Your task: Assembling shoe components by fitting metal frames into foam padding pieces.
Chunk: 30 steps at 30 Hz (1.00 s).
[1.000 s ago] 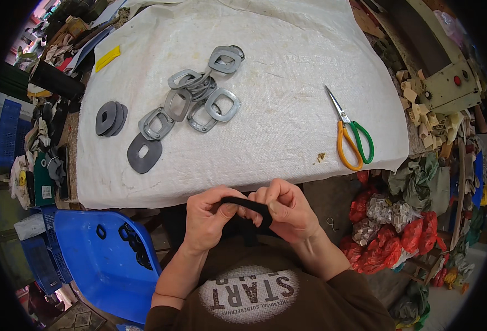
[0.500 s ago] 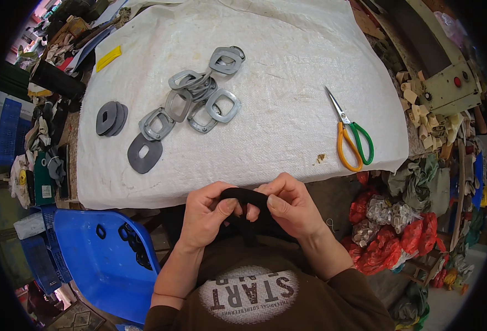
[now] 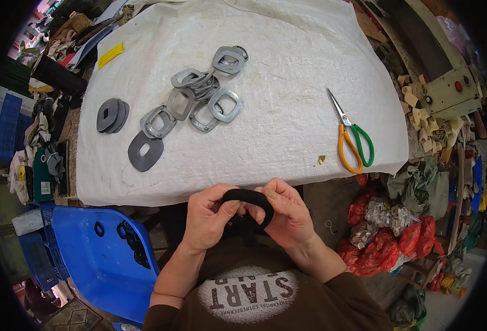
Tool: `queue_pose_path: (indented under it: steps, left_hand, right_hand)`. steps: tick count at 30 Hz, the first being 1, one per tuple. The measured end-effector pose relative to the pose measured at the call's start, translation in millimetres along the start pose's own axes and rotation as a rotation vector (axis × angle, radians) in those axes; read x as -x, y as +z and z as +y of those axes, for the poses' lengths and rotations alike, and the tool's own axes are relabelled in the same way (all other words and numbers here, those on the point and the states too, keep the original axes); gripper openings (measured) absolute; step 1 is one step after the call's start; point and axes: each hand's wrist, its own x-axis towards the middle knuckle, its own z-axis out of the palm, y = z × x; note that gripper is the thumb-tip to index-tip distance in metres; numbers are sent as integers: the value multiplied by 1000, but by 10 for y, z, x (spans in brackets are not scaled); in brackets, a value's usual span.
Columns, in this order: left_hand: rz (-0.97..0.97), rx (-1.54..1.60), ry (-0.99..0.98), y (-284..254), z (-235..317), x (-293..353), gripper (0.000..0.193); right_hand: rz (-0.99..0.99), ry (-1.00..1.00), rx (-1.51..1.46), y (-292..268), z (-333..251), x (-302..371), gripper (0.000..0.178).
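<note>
Grips a black ring [image 3: 247,195] in both hands, close before the chest and just off the near edge of a white woven sheet [image 3: 287,132]; clasps one side with the left hand [image 3: 205,217], thumb laid against the band and fingers curled behind; holds the opposite side with the right hand [image 3: 289,217], closed around it with fingers bent in at the rim; shows the ring as a dark arch, partly hidden lower down by the fingers; wears a brown shirt [image 3: 310,287] printed on the front.

Faces, on the sheet, a loose cluster of grey frames [image 3: 205,88], some overlapping, left of the middle; has near that cluster a single dark grey disc [image 3: 150,161] with a slot in the centre, touching the lowest frame; has farther left a small stack of slotted discs [image 3: 115,114], well apart from the frames; has beyond these a yellow strip [image 3: 110,55].

Keeps scissors [image 3: 344,118] at the right of the sheet, with one orange handle and one green, tips pointing away; has at lower left a blue basin [image 3: 86,270] with several black rings [image 3: 133,243] inside; has at right, below sheet level, red plastic bags [image 3: 379,251] beside clear ones [image 3: 387,212].
</note>
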Motion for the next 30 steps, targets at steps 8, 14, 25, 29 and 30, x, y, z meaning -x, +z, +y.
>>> queue_pose_path:
  steps: [8, 14, 25, 29, 30]
  left_hand:
    - [-127, -149, 73, -20, 135, -57, 22]
    - [-86, -191, 45, -44, 162, -68, 21]
    - [-22, -584, 452, 65, 175, -68, 18]
    - [-62, -582, 474, 73, 148, -71, 21]
    - [-62, -576, 454, 68, 140, -68, 19]
  right_hand:
    - [-146, 58, -30, -153, -13, -20, 20]
    - [-149, 8, 308, -145, -155, -38, 17]
    - [-46, 100, 96, -125, -53, 11, 12]
    - [25, 237, 116, -42, -123, -2, 26]
    - [24, 239, 114, -68, -98, -8, 26]
